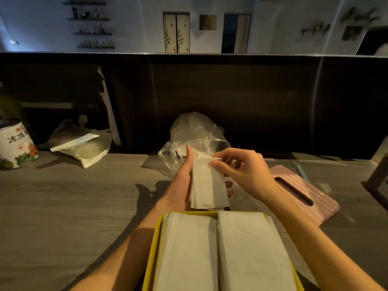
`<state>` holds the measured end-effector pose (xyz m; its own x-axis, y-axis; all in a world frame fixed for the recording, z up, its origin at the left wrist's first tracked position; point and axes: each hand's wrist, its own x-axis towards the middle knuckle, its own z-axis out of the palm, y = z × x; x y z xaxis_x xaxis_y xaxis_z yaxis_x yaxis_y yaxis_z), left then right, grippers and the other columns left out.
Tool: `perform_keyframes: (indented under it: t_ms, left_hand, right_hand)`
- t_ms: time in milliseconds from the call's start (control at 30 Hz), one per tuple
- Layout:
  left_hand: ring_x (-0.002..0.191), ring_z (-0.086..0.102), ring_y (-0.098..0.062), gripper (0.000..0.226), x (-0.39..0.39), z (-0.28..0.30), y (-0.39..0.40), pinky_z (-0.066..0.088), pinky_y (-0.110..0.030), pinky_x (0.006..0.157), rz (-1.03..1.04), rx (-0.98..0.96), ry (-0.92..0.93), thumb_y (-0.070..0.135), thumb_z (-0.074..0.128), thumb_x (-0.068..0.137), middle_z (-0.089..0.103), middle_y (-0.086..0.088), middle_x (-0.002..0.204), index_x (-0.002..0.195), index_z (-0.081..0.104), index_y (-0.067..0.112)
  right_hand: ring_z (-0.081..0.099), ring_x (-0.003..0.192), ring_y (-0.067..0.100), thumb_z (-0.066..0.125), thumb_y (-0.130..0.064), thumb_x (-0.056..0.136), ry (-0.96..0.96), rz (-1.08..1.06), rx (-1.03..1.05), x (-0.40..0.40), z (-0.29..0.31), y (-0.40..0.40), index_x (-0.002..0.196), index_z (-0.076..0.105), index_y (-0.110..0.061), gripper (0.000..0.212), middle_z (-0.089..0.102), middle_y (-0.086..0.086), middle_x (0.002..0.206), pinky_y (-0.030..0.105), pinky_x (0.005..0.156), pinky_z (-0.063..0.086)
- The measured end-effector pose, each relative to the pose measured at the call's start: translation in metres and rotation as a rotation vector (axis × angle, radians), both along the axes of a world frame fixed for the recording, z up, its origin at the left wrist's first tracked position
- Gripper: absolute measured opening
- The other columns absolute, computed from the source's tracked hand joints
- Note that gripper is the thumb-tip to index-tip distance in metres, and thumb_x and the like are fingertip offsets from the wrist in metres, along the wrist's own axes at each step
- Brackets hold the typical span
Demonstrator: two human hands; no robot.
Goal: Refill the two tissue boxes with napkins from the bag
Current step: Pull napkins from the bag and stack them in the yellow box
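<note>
Head view: left hand fingers curled under napkin stack, right hand fingers pinching its top edge.

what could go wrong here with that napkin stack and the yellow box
1. The napkin stack lies loosely fanned in the left hand, with the right hand pinching only its top edge; sheets may slip out.
2. The yellow box already looks full, so more napkins may overfill or crumple.

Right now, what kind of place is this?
Probably a teahouse or small café, seen from behind a service counter: a raised dark counter wall, a tea tin with Chinese lettering, and wall shelves of ornaments in the room beyond.
</note>
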<state>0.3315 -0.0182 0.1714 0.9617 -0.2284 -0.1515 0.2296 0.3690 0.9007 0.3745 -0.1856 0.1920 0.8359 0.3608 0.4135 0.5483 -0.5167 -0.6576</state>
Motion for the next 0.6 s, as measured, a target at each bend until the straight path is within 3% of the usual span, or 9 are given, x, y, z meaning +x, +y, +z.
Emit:
perform_keyframes:
  t_ms: [100, 200, 300, 367, 467, 533, 600]
  left_hand:
    - [0.09, 0.072, -0.027, 0.075, 0.002, -0.002, 0.004, 0.06, -0.037, 0.074, -0.05, 0.034, -0.009, 0.079, 0.033, 0.084, 0.073, -0.015, 0.103, 0.122, 0.066, 0.023]
    - [0.093, 0.069, -0.027, 0.076, 0.004, -0.002, 0.003, 0.055, -0.04, 0.084, -0.077, 0.146, 0.007, 0.08, 0.047, 0.075, 0.07, -0.016, 0.107, 0.119, 0.071, 0.024]
    - [0.103, 0.072, -0.028, 0.075, 0.004, 0.001, 0.009, 0.055, -0.046, 0.095, -0.092, 0.333, -0.01, 0.078, 0.058, 0.073, 0.074, -0.012, 0.111, 0.128, 0.06, 0.027]
    - [0.108, 0.07, -0.027, 0.07, 0.004, 0.001, 0.022, 0.054, -0.05, 0.099, -0.07, 0.412, -0.04, 0.062, 0.079, 0.07, 0.073, -0.009, 0.116, 0.129, 0.055, 0.032]
    - [0.105, 0.07, -0.015, 0.052, 0.005, 0.002, 0.04, 0.058, -0.04, 0.093, 0.004, 0.504, -0.184, 0.023, 0.079, 0.082, 0.071, -0.001, 0.118, 0.128, 0.057, 0.029]
    - [0.102, 0.071, -0.012, 0.043, 0.008, 0.001, 0.044, 0.06, -0.032, 0.084, 0.158, 0.493, -0.241, 0.016, 0.078, 0.084, 0.073, 0.0, 0.113, 0.123, 0.062, 0.022]
    - [0.103, 0.07, -0.013, 0.038, 0.013, -0.005, 0.044, 0.06, -0.033, 0.084, 0.24, 0.527, -0.305, 0.016, 0.078, 0.085, 0.074, 0.002, 0.11, 0.119, 0.064, 0.023]
  right_hand:
    - [0.06, 0.091, -0.004, 0.074, -0.046, 0.085, -0.034, -0.035, 0.007, 0.001, -0.004, 0.002, 0.11, 0.069, -0.036, 0.027, 0.061, -0.024, 0.1, 0.007, 0.066, 0.049]
    - [0.059, 0.103, 0.0, 0.076, -0.054, 0.081, 0.065, 0.034, -0.015, 0.004, -0.005, -0.001, 0.123, 0.061, -0.041, 0.047, 0.058, -0.023, 0.116, 0.01, 0.072, 0.05]
    - [0.058, 0.111, 0.003, 0.075, -0.051, 0.084, 0.17, 0.12, -0.017, 0.005, -0.007, -0.002, 0.128, 0.055, -0.047, 0.048, 0.06, -0.017, 0.123, 0.015, 0.072, 0.053]
    - [0.062, 0.105, 0.005, 0.074, -0.044, 0.087, 0.188, 0.128, 0.0, 0.006, -0.008, -0.002, 0.127, 0.056, -0.042, 0.044, 0.063, -0.014, 0.114, 0.016, 0.066, 0.055]
    - [0.064, 0.098, 0.0, 0.071, -0.048, 0.088, 0.168, 0.059, 0.05, 0.008, -0.014, -0.004, 0.121, 0.061, -0.036, 0.036, 0.066, -0.02, 0.105, 0.016, 0.074, 0.051]
    - [0.066, 0.094, -0.001, 0.07, -0.049, 0.089, 0.2, 0.035, 0.096, 0.012, -0.018, -0.007, 0.117, 0.065, -0.032, 0.033, 0.069, -0.017, 0.103, 0.015, 0.071, 0.053]
    - [0.066, 0.095, -0.001, 0.072, -0.043, 0.09, 0.252, 0.053, 0.105, 0.015, -0.025, -0.009, 0.116, 0.063, -0.031, 0.029, 0.069, -0.016, 0.105, 0.013, 0.068, 0.054]
